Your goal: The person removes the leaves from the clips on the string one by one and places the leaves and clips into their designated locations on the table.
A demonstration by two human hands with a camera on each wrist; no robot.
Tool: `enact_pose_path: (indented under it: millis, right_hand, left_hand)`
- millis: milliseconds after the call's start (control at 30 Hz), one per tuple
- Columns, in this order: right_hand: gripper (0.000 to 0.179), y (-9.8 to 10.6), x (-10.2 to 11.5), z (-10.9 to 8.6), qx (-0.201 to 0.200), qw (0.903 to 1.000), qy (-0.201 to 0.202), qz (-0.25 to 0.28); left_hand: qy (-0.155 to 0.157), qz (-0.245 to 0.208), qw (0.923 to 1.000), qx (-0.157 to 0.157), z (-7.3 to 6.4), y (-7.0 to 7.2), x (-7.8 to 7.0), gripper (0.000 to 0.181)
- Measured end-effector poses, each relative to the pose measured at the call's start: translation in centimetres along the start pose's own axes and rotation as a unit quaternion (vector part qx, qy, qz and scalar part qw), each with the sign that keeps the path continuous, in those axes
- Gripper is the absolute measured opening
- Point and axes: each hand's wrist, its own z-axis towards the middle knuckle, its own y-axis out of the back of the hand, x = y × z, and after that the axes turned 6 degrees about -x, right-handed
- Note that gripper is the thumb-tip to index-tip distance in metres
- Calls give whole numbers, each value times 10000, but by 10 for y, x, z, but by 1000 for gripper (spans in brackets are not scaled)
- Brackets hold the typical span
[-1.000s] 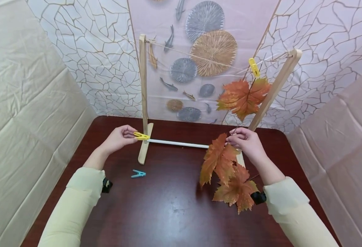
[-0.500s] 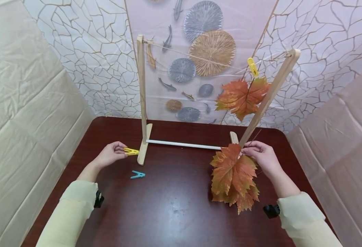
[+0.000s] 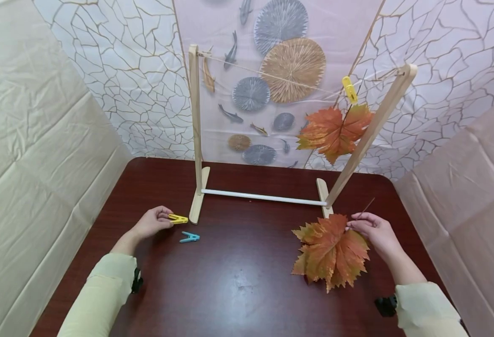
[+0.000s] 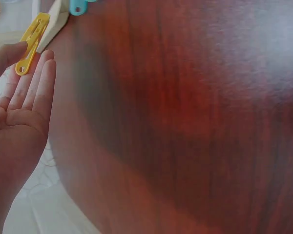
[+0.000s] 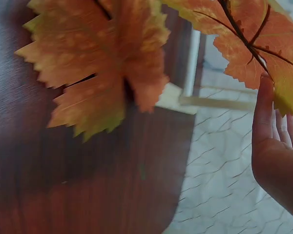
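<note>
My left hand (image 3: 151,221) pinches a yellow clothespin (image 3: 178,219) between thumb and fingers, low over the left of the table. Just to its right lies a blue clothespin (image 3: 189,237). On the right, my right hand (image 3: 377,234) pinches the stem of an orange-green artificial maple leaf (image 5: 263,44). That leaf overlaps a second maple leaf (image 5: 102,63) on the tabletop, which is mostly covered in the head view. Another maple leaf (image 3: 335,131) hangs from the string (image 3: 272,75) under a yellow clothespin (image 3: 350,90).
A wooden stand with a left post (image 3: 195,117), a leaning right post (image 3: 373,135) and a white crossbar (image 3: 263,197) stands on the dark red table (image 3: 230,271) toward the back. Fabric walls (image 3: 40,140) enclose the sides.
My left hand has moved down and toward me from the left post with the yellow clothespin. My right hand has brought its leaf down and to the right, over the leaf on the table.
</note>
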Motion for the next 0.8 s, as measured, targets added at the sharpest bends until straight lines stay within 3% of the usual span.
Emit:
enact_pose_path:
  millis: [100, 267, 500, 633, 800]
  right_hand:
    - [27, 13, -28, 5, -196, 9996, -174, -77]
    - [29, 11, -31, -8, -206, 9992, -338, 26]
    - [41, -31, 52, -50, -368, 9885, -991, -1083]
    - [43, -34, 54, -56, -559, 9755, -1394, -1605]
    - [46, -32, 51, -55, -549, 9654, -1773, -1831]
  left_hand:
    - [103, 90, 9999, -48, 1, -3, 6, 34]
    - [168, 218, 9996, -26, 3, -8, 16, 33]
    - [31, 358, 9993, -138, 1, -10, 20, 31]
    - [36, 650, 9975, -280, 0, -12, 21, 30]
    - [62, 829, 9958, -391, 0, -12, 23, 33]
